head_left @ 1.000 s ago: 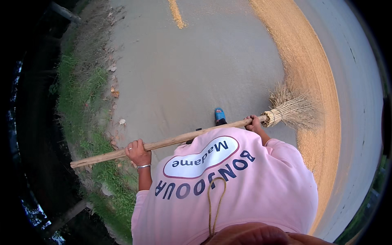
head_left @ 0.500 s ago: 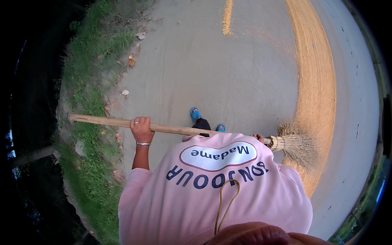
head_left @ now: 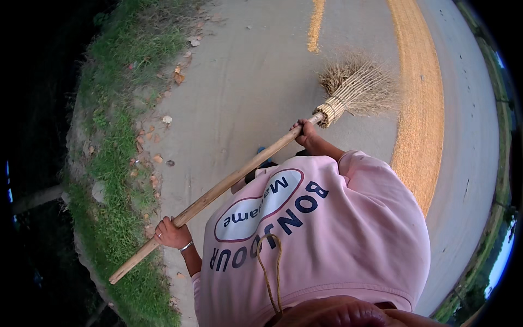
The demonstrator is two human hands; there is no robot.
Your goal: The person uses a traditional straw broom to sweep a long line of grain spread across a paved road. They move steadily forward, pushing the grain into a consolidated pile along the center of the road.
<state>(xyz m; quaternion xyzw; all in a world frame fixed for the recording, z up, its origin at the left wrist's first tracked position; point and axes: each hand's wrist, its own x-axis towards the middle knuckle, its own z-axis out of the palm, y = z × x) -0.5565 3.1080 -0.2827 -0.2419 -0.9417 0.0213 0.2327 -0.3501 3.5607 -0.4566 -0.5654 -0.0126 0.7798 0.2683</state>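
A long-handled twig broom (head_left: 245,169) slants across in front of me, its bound bristle head at the upper right and its bare pole end at the lower left. Wrapped round the lower-left part of the pole is my left hand (head_left: 172,233), with a ring and a silver bracelet. Close below the broom head, my right hand (head_left: 306,134) is closed round the handle. The bristles spread over the pavement between a thin line of yellow grain (head_left: 315,27) and a wide grain band (head_left: 419,103); their tips reach near the wide band's edge.
Grey pavement (head_left: 239,82) stretches ahead. Along the left runs a grass verge (head_left: 117,163) with dry leaves (head_left: 178,78) at its edge. A blue sandal (head_left: 265,155) shows partly behind the handle. More grass and a roadside edge curve along the far right.
The broom head has swung forward and left, off the wide grain band. My right hand moved forward with it, while my left hand and the pole end came back toward me.
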